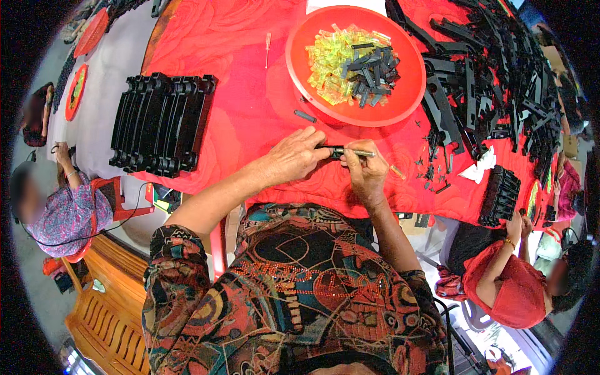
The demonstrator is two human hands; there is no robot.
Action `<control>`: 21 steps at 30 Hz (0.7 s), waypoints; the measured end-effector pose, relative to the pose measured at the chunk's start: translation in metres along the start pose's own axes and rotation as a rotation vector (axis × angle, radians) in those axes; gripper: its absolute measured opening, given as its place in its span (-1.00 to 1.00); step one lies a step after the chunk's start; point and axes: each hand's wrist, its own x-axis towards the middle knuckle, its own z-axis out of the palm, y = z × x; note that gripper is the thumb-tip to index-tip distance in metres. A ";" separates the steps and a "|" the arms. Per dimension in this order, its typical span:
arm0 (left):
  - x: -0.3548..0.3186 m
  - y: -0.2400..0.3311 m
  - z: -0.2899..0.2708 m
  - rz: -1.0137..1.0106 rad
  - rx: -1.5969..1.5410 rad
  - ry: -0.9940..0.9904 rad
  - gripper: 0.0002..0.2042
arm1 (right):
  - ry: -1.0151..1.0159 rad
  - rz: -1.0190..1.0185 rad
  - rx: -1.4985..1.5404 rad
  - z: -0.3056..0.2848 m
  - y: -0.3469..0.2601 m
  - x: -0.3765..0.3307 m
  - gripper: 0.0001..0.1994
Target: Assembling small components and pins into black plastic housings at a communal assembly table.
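My left hand [295, 155] grips a small black plastic piece [335, 152] over the red tablecloth [250, 106]. My right hand [365, 172] holds a thin metal tool [362, 152] whose tip meets the black piece's right end. Both hands touch in front of my chest. Just beyond them stands a round red plate [400, 100] with several yellow clear pieces [328, 62] and black pieces [372, 67].
A row of stacked black frames [161, 122] lies to the left. A heap of black parts [494, 75] covers the table at the right. A small screwdriver [267, 49] lies beyond. One seated person [62, 212] is at my left, another [506, 281] at my right.
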 end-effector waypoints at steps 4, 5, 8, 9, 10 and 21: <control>0.002 -0.003 0.000 0.008 -0.044 -0.010 -0.88 | -0.116 0.003 -0.084 -0.005 0.005 0.000 -0.92; 0.001 -0.003 0.001 0.016 -0.053 0.009 -0.87 | -0.135 0.026 -0.109 -0.006 0.003 0.002 -0.93; 0.001 -0.001 0.002 0.021 -0.047 0.072 -0.88 | -0.130 0.042 -0.081 -0.005 0.002 0.003 -0.94; 0.000 -0.001 0.002 0.025 -0.039 0.079 -0.88 | -0.108 0.051 -0.028 -0.005 0.001 0.002 -0.95; 0.000 0.000 0.001 0.023 -0.027 0.087 -0.88 | -0.108 0.039 -0.028 -0.005 -0.001 0.002 -0.95; -0.019 0.011 -0.010 0.072 0.200 0.253 -0.84 | 0.012 0.081 0.351 -0.024 -0.023 0.000 -0.89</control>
